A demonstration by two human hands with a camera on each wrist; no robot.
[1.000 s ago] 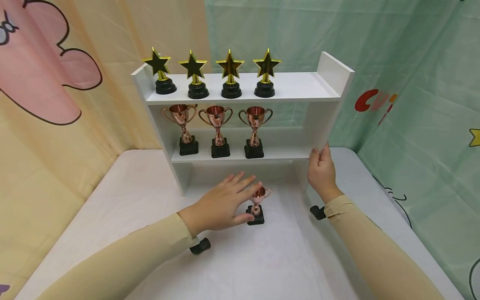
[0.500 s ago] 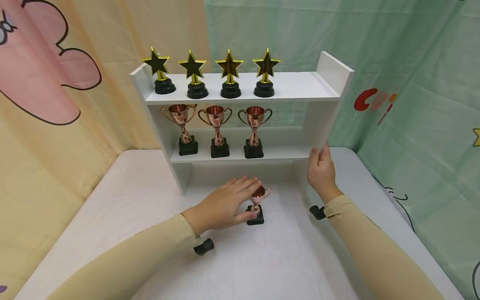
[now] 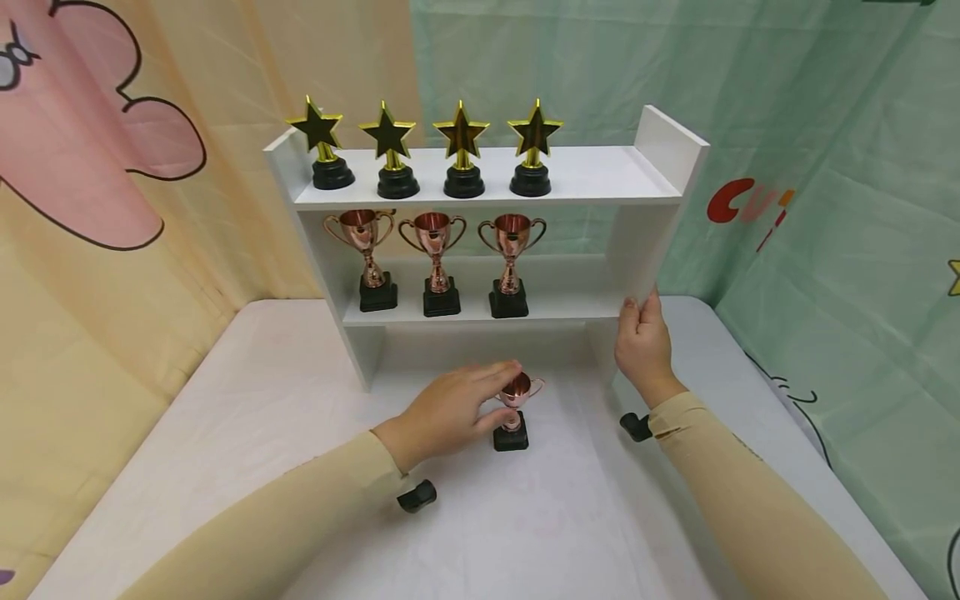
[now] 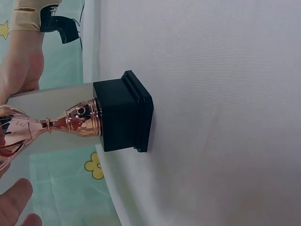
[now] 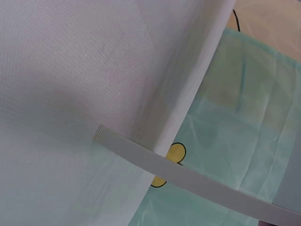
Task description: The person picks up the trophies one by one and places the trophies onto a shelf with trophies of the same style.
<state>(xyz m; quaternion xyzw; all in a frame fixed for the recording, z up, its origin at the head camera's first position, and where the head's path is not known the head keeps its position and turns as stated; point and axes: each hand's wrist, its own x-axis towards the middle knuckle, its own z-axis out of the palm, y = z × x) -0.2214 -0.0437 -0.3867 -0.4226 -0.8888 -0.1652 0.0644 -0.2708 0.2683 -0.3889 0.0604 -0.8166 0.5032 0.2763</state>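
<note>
A copper-coloured trophy cup [image 3: 516, 392] on a black square base stands upright on the white-covered table in front of the shelf; in the left wrist view its base [image 4: 120, 113] rests on the cloth. My left hand [image 3: 453, 410] is around the cup's left side, thumb apart from the extended fingers; whether it touches the cup is unclear. My right hand [image 3: 643, 343] grips the right side panel of the white shelf [image 3: 585, 298], thumb at the front edge. The right wrist view shows the panel's edge [image 5: 188, 176], with that hand almost entirely out of frame.
Several gold star trophies [image 3: 461, 146] line the top board. On the middle board stand three copper trophy cups [image 3: 435, 250], left of centre. Cloth curtains [image 3: 810, 125] hang behind and beside the table [image 3: 480, 533].
My left hand has shifted slightly right and its fingers have drawn together beside the cup. The cup stays in place, and my right hand keeps its grip on the shelf.
</note>
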